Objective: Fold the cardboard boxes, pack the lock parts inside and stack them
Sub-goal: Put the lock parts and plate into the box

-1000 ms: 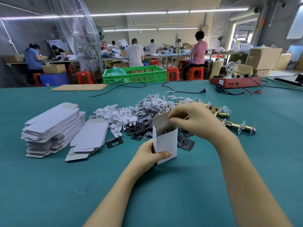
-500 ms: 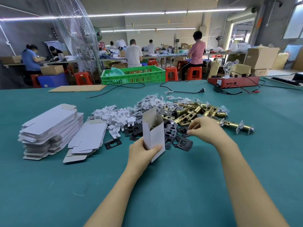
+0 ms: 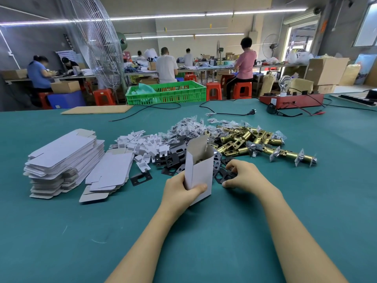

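My left hand (image 3: 180,190) grips a small white cardboard box (image 3: 199,170), held upright with its top flap open; a brass part shows inside. My right hand (image 3: 242,175) lies just right of the box, its fingers curled on a black metal plate (image 3: 225,174) at the near edge of the pile. More black plates (image 3: 171,158) lie behind the box. Brass latch bolts (image 3: 251,142) are heaped to the right, white plastic pieces (image 3: 142,144) to the left, small bagged screws (image 3: 189,127) behind.
Two stacks of flat white box blanks (image 3: 63,156) (image 3: 110,172) sit at left on the green table (image 3: 204,231). At the far edge are a green crate (image 3: 167,92), a cardboard sheet (image 3: 95,109), black cables (image 3: 224,113) and a red tester box (image 3: 291,99). People work at benches behind.
My right hand left the box's open top and dropped to the black plates on the right. The box in my left hand tilted slightly left.
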Available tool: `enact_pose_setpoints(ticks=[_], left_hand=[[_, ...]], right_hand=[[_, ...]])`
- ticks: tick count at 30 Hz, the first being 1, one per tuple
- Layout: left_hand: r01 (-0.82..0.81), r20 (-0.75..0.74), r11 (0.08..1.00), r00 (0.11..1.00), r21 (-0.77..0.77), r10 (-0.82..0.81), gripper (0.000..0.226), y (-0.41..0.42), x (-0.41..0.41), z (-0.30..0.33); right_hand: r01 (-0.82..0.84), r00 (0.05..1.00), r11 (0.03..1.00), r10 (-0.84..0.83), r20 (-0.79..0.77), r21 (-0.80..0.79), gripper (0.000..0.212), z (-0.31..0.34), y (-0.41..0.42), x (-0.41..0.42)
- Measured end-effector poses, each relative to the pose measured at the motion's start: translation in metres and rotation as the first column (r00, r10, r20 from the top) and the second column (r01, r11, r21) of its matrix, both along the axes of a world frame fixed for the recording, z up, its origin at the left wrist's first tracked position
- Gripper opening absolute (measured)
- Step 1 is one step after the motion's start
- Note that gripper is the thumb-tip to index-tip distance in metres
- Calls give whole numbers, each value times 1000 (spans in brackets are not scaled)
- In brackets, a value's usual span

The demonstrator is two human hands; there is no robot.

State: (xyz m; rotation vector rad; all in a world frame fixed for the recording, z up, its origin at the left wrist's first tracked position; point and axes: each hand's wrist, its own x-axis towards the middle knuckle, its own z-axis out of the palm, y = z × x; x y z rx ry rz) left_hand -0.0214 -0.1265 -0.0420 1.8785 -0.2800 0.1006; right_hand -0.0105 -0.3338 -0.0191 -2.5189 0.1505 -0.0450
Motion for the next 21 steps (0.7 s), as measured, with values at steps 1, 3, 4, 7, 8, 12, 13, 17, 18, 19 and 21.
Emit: enact_pose_setpoints(ticks=[1, 3, 4, 7, 8, 12, 13, 17, 18, 19, 21], left_hand=[[12, 8, 1000, 1000, 1, -12, 22, 0, -1, 1], [53, 26, 999, 998, 12, -53, 23, -1, -2, 1], [78, 37, 997, 996, 18, -79, 26, 0, -2, 0], [126, 52, 992, 991, 21, -127, 33, 1, 0, -1], [131, 53, 991, 990, 20, -132, 33, 2, 1, -2], [145, 58, 989, 988, 8, -146, 37, 2, 3, -3], [151, 59, 989, 987, 11, -151, 37, 2, 2, -3], [179, 58, 984, 982, 19, -180, 38, 3, 2, -2], [184, 58, 983, 981, 16, -185, 35, 3, 1, -2], [188, 56, 982, 980, 10, -189, 29, 2, 1, -2], [198, 44, 980, 979, -2, -198, 24, 1, -1, -1]], right_hand=[[-7, 1000, 1000, 7, 14, -2, 49, -1, 0, 0], [-15, 999, 1000, 16, 36, -14, 50, -2, -1, 1], [-18, 999, 1000, 19, 46, -19, 51, -2, -2, 2], [-10, 998, 1000, 9, 62, 12, 49, -1, -7, 2], [-1, 999, 999, -1, 54, 37, 44, -1, -8, 2], [54, 997, 980, -64, 50, 190, 23, -3, -12, 0], [75, 993, 965, -94, 65, 251, 18, -2, -13, 0], [131, 978, 922, -180, 102, 365, 11, 2, -15, -1], [136, 979, 913, -184, 91, 385, 10, 3, -16, -2], [135, 981, 906, -179, 73, 401, 7, 4, -17, -3], [130, 987, 908, -155, 33, 398, 16, 5, -18, -4]])
